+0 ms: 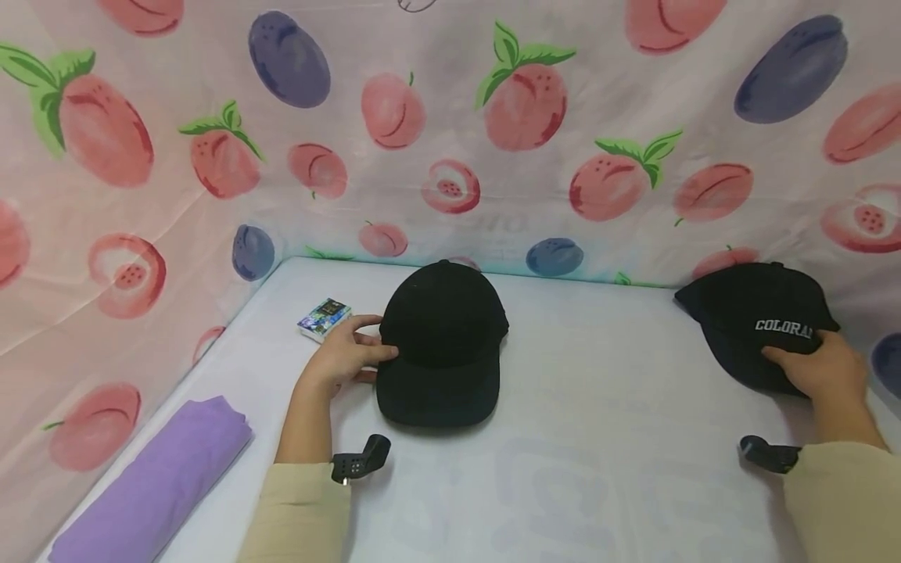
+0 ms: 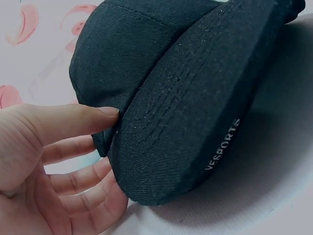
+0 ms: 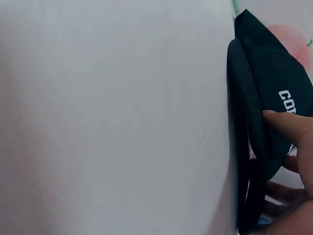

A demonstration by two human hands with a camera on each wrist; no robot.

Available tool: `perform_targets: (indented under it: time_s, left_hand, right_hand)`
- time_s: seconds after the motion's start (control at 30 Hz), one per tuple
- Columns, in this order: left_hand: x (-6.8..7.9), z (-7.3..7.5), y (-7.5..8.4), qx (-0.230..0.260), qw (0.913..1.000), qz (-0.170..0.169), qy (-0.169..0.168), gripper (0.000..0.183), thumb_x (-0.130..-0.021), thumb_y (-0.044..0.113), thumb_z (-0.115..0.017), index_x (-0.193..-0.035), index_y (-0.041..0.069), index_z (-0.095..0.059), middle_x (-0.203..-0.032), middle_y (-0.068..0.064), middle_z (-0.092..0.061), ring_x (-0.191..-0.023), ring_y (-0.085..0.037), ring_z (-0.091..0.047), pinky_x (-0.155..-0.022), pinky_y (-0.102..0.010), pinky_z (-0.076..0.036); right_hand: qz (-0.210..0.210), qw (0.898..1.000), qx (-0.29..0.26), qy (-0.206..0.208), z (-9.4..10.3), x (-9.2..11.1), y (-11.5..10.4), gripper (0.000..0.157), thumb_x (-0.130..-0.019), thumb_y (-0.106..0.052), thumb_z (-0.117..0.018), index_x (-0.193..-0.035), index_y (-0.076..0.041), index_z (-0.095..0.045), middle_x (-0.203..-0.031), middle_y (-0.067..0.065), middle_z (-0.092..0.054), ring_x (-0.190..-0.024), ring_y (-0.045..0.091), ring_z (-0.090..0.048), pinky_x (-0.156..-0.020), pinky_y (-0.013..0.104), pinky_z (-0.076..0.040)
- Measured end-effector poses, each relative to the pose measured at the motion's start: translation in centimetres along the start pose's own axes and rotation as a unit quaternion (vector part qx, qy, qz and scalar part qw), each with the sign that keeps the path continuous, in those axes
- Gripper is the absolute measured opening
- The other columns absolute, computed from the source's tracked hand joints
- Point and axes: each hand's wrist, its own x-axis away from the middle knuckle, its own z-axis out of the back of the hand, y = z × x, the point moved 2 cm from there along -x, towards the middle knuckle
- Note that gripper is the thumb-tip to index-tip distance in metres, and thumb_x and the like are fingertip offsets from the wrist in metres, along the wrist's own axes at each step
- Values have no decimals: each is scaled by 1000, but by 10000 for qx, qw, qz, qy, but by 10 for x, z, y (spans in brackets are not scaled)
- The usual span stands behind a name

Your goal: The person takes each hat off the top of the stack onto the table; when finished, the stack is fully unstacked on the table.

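A plain black baseball cap [image 1: 442,320] sits in the middle of the table, its brim towards me. My left hand [image 1: 342,357] pinches its left side; in the left wrist view the thumb [image 2: 78,120] lies where crown meets brim, and the other fingers are partly hidden behind the edge. White lettering [image 2: 223,145] shows along that brim. At the far right, my right hand [image 1: 829,366] grips a second black cap [image 1: 749,301] with white letters starting "COLORA" on its front. Its thumb is on the front, with the fingers partly hidden behind the cap.
A small box with a colourful printed top [image 1: 325,317] lies behind my left hand. Along the left edge of the white table [image 1: 598,469] rests a folded purple cloth-like bundle [image 1: 158,481]. A fruit-patterned curtain [image 1: 450,102] closes off the back and left side.
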Motion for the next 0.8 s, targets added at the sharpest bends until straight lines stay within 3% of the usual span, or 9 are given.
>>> perform_targets:
  time_s: [0.23,0.47,0.6,0.8]
  left_hand:
    - [1,-2,-1,28,10000,28,-13,74,-93,13,-76,-157,11,-40,-135,-23,-57,-100,-23,-69,-84,-39,-63]
    - [1,-1,-2,-47,10000,17,-24,74,-94,15,-76,-158,12,-39,-138,-23,-56,-105,-26,-68,-87,-40,-62]
    - [3,1,-1,-84,10000,-12,34,74,-94,14,-76,-158,11,-39,-137,-24,-56,-104,-26,-68,-86,-39,-63]
    - [3,-1,2,-115,9999,-19,14,75,-94,14,-76,-158,11,-38,-136,-23,-56,-104,-26,-68,-85,-38,-63]
  right_hand:
    - [-426,9979,-480,105,4,14,-8,89,-98,-30,-60,-158,13,-9,-162,40,-15,-150,59,-16,-124,62,-21]
    - [-358,9946,-947,226,1,25,-14,88,-99,-30,-59,-159,12,-9,-164,39,-13,-151,58,-14,-124,64,-19]
    - [-252,9934,-1116,93,-1,33,-22,90,-100,-33,-59,-160,10,-8,-163,41,-11,-150,61,-13,-121,69,-20]
    - [-410,9901,-1327,206,1,49,-34,88,-101,-33,-56,-162,5,-6,-165,39,-9,-152,58,-10,-121,72,-15]
